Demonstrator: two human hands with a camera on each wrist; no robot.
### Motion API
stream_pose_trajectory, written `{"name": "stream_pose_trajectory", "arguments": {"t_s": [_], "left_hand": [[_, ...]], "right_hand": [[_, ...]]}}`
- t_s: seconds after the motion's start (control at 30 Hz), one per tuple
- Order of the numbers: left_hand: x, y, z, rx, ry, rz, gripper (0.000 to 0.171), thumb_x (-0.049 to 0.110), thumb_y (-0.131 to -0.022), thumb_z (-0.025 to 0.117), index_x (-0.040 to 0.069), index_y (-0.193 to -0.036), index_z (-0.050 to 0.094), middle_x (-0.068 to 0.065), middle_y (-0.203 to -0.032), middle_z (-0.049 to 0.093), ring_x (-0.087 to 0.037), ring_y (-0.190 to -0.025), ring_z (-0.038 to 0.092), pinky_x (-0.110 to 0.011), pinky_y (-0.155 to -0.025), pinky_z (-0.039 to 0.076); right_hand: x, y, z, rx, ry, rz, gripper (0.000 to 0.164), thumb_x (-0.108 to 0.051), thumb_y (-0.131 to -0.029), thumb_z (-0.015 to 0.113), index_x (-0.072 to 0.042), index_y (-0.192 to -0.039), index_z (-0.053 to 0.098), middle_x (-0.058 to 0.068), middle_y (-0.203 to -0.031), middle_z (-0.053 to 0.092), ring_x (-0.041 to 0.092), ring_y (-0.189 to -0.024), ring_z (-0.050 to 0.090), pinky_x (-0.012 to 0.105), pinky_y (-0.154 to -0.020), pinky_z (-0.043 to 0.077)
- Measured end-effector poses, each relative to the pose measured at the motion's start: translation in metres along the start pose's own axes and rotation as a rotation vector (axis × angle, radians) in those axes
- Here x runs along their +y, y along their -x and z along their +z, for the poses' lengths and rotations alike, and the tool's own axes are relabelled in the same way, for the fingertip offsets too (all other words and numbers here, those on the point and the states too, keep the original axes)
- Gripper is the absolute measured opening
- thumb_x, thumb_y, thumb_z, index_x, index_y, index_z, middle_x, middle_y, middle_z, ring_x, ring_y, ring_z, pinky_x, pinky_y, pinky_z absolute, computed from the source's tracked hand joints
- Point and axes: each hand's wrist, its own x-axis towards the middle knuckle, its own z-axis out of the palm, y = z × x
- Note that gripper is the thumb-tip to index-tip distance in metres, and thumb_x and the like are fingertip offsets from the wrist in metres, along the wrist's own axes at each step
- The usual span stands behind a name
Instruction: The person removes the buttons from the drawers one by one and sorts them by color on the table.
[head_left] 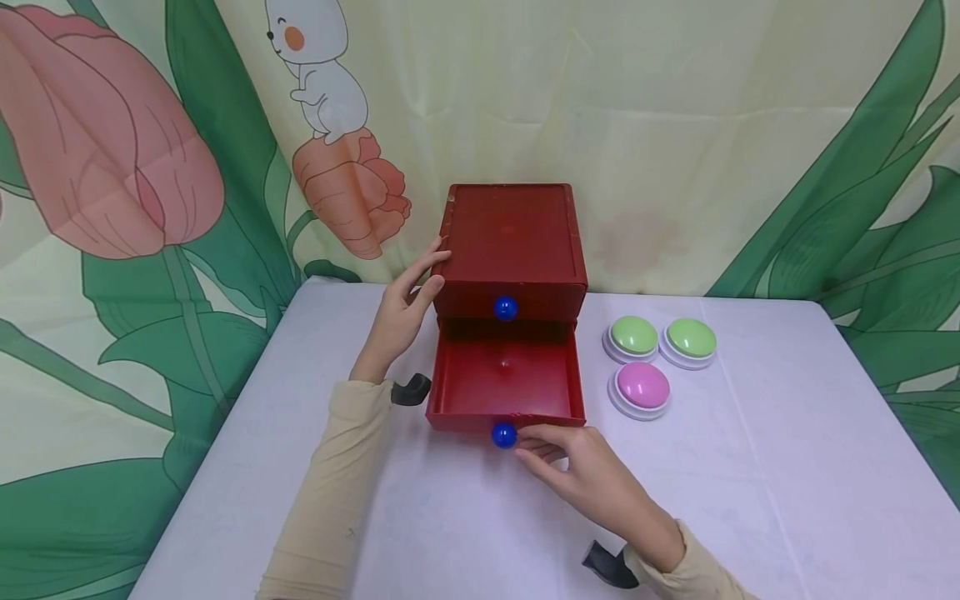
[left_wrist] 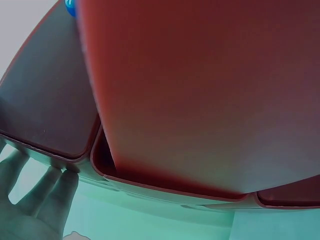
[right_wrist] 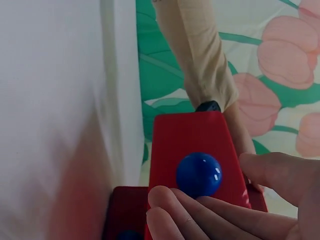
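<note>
A dark red drawer cabinet (head_left: 513,233) stands near the back of the table, its top drawer closed behind a blue ball knob (head_left: 506,308). Below it, a red drawer (head_left: 444,375) is pulled out and holds nothing. My left hand (head_left: 397,317) rests on the cabinet's left side with fingers extended; in the left wrist view its fingers (left_wrist: 60,197) lie along the edge. At the pulled-out drawer's blue knob (head_left: 504,435), my right hand (head_left: 588,471) has its fingertips close by. In the right wrist view, thumb and fingers are spread apart around that knob (right_wrist: 199,174).
Two green push buttons (head_left: 634,335) (head_left: 691,337) and a pink one (head_left: 643,386) sit right of the cabinet. A further closed drawer (right_wrist: 127,207) shows under the pulled-out one in the right wrist view. A printed curtain (head_left: 645,150) hangs behind the white table (head_left: 750,467).
</note>
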Motion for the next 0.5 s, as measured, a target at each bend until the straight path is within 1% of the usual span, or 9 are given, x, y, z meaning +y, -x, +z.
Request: {"name": "stream_pose_trajectory", "arguments": {"t_s": [0.17, 0.2, 0.27, 0.4, 0.43, 0.5], "left_hand": [[-0.001, 0.0, 0.0, 0.001, 0.001, -0.005, 0.042, 0.016, -0.104, 0.051, 0.005, -0.145, 0.05, -0.003, -0.162, 0.032, -0.017, -0.148, 0.031, -0.047, -0.113, 0.039], [-0.005, -0.001, 0.0, 0.003, -0.002, 0.001, 0.042, 0.017, -0.104, 0.052, 0.008, -0.145, 0.05, -0.001, -0.161, 0.033, -0.016, -0.148, 0.031, -0.047, -0.113, 0.04], [-0.005, -0.001, 0.0, 0.004, -0.003, 0.001, 0.042, 0.017, -0.104, 0.052, 0.008, -0.145, 0.051, -0.001, -0.161, 0.033, -0.016, -0.148, 0.031, -0.047, -0.113, 0.04], [-0.005, -0.001, 0.0, 0.005, -0.006, 0.006, 0.042, 0.017, -0.104, 0.052, 0.007, -0.145, 0.05, -0.002, -0.161, 0.033, -0.016, -0.148, 0.031, -0.047, -0.113, 0.04], [0.0, 0.0, 0.0, 0.003, -0.005, -0.001, 0.042, 0.015, -0.103, 0.052, 0.004, -0.144, 0.05, -0.004, -0.161, 0.033, -0.018, -0.148, 0.031, -0.048, -0.113, 0.04], [0.0, 0.0, 0.0, 0.002, -0.002, -0.001, 0.042, 0.015, -0.104, 0.052, 0.004, -0.144, 0.05, -0.004, -0.161, 0.032, -0.018, -0.148, 0.031, -0.048, -0.113, 0.04]], "right_hand": [[0.005, -0.003, 0.005, 0.0, -0.021, 0.01, 0.021, -0.022, -0.09, 0.074, -0.012, -0.109, 0.075, -0.003, -0.099, 0.074, 0.005, -0.082, 0.069, 0.021, -0.075, 0.058], [0.006, -0.003, 0.006, -0.002, -0.032, 0.016, 0.021, -0.023, -0.09, 0.073, -0.012, -0.109, 0.075, -0.004, -0.099, 0.074, 0.005, -0.081, 0.069, 0.021, -0.075, 0.058], [0.008, -0.004, 0.008, -0.003, -0.051, 0.031, 0.021, -0.023, -0.091, 0.073, -0.013, -0.108, 0.075, -0.004, -0.099, 0.073, 0.005, -0.081, 0.069, 0.021, -0.074, 0.058], [0.01, -0.005, 0.014, -0.004, -0.095, 0.058, 0.023, -0.026, -0.092, 0.072, -0.012, -0.109, 0.075, -0.003, -0.101, 0.073, 0.009, -0.082, 0.069, 0.024, -0.075, 0.059], [0.01, -0.006, 0.016, -0.003, -0.106, 0.064, 0.024, -0.026, -0.092, 0.072, -0.011, -0.11, 0.075, -0.002, -0.101, 0.073, 0.01, -0.083, 0.069, 0.024, -0.075, 0.06], [0.01, -0.006, 0.018, -0.001, -0.13, 0.076, 0.026, -0.029, -0.092, 0.071, -0.01, -0.111, 0.074, -0.001, -0.102, 0.073, 0.011, -0.084, 0.07, 0.025, -0.075, 0.06]]}}
